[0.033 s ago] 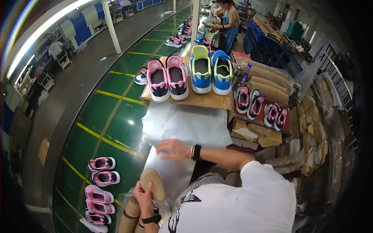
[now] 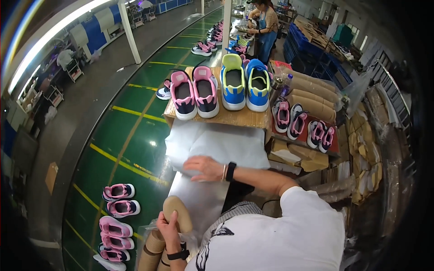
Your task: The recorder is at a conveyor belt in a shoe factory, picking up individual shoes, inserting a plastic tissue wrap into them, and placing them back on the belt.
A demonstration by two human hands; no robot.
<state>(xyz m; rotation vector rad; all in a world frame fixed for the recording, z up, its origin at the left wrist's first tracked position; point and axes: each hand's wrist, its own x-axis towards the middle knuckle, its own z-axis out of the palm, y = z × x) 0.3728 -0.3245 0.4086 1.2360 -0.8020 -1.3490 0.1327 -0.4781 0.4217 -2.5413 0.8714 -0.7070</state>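
Observation:
My left hand (image 2: 168,230) grips a tan insole-shaped piece (image 2: 181,212), its thumb lying on the face. Beneath that hand, stacks of the same tan pieces (image 2: 153,244) sit in clear plastic with dark bands around them. My right hand (image 2: 204,168) is over the near edge of a white sheet (image 2: 221,142), its fingers stretched out, slightly blurred and holding nothing I can see. Below the sheet lies a smooth silvery surface (image 2: 199,192). Beyond it, a pink-and-navy pair of shoes (image 2: 195,95) and a blue-and-lime pair (image 2: 245,86) stand on a brown box (image 2: 217,118).
A green conveyor belt (image 2: 131,149) with yellow lines runs along the left, carrying several pink-and-navy shoes (image 2: 121,207). Small shoes (image 2: 296,122) rest on a reddish box to the right, by brown cardboard rolls (image 2: 312,97). A co-worker (image 2: 266,27) stands farther off.
My right hand has shifted slightly away from me, over the white sheet's near edge. The left hand keeps its hold on the tan insole-shaped piece.

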